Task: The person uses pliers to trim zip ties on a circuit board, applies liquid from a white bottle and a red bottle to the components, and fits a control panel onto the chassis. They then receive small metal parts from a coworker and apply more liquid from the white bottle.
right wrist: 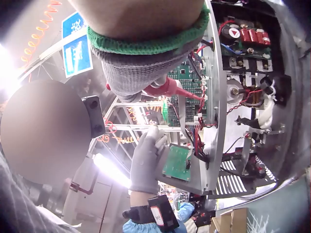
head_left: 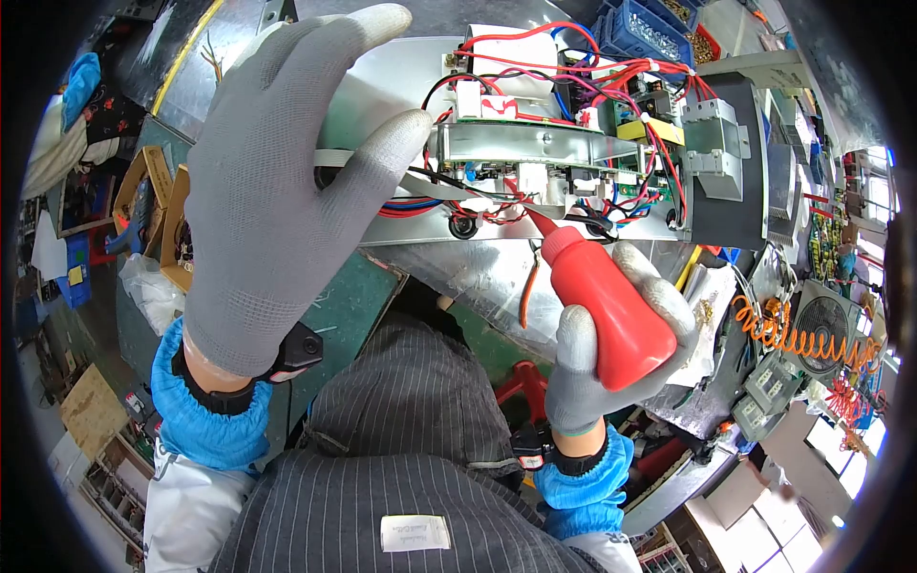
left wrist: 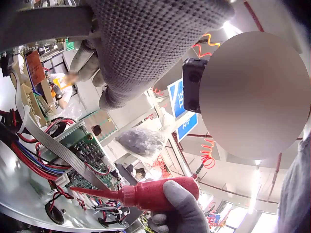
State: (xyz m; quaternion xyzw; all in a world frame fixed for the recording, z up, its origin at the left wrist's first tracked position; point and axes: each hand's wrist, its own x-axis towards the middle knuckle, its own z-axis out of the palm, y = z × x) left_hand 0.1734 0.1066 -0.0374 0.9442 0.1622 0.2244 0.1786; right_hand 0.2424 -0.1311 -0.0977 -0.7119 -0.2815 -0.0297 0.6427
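Note:
My right hand [head_left: 621, 334], in a grey glove with pale fingertips, grips a red squeeze bottle [head_left: 611, 310]. Its thin tapered nozzle [left wrist: 92, 192] points at the connectors and thin red wires along the near edge of a green circuit board [right wrist: 187, 77]. My left hand [head_left: 272, 181], gloved alike, spreads over the left end of the open metal chassis [head_left: 420, 224], thumb apart from the long fingers. In the right wrist view its fingers lie beside a panel bearing a small green board [right wrist: 177, 161]. A grey ribbon cable [left wrist: 63, 150] crosses the chassis between the hands.
Red, blue and black wire bundles [head_left: 611, 76] run over the chassis. Orange-handled pliers [head_left: 529, 291] lie on the metal bench before it. Blue bins [head_left: 650, 33] of small hardware stand behind; cardboard boxes [head_left: 143, 191] stand left, a coiled orange hose [head_left: 802, 334] right.

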